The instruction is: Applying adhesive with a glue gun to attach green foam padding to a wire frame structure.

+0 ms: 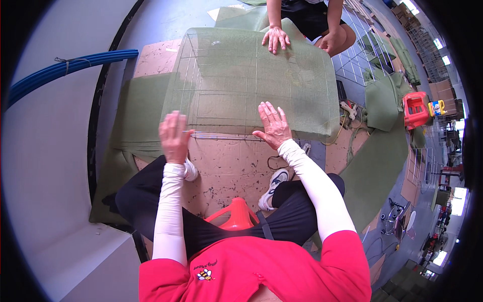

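Both hands lie open and flat, gripping nothing: the right hand [274,126] presses the green mesh sheet [251,83]. The left hand [173,137] seems to rest at its near edge, which runs left to right.

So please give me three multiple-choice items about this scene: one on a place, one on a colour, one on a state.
1. Where does the right hand rest?
A. on the near edge of the green mesh sheet
B. on the blue pipes
C. on the red stool

2. What colour are the pipes at the left?
A. yellow
B. blue
C. white

3. How is the left hand held?
A. closed in a fist
B. gripping a hammer
C. open, fingers spread, by the sheet's near edge

Answers:
1 A, the palm lies flat on the mesh above the wire grid.
2 B, the bundle is plainly blue.
3 C, the spread fingers show and hold nothing.
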A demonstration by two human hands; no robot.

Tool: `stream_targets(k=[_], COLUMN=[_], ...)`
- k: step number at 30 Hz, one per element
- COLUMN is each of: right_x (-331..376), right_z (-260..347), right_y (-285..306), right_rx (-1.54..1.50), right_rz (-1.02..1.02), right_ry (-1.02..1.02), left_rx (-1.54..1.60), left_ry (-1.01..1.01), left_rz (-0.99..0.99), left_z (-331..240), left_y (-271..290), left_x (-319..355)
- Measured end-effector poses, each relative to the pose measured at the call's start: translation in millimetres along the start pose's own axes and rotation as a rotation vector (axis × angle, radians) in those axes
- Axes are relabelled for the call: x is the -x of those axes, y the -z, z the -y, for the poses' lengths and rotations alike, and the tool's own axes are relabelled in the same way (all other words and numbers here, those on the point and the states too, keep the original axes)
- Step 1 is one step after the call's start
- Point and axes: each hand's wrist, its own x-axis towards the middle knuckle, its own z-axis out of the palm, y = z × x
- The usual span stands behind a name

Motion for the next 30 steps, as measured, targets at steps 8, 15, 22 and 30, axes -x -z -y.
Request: stream_targets(k=[8, 15, 22, 30], right_x=[-2, -4, -4, -1], right_z=[3, 6, 6, 4], right_y=[-6, 6, 4, -1], right_rx=[0.034, -0.017, -0.017, -0.028], right_rz=[0.029, -0.022, -0.016, -0.037], right_ry=[-0.003, -0.011, -0.008, -0.009], left_rx=[0.266, 0.11, -0.03, -0.243], left_ry=[-0.621, -0.451, -0.227, -0.032], left_rz=[0.293, 0.365, 0.321, 0.323], left_z=[-120, -85, 39, 47], left_y=[-43, -58, -26, -13], left_x=[-81, -59, -27, -8])
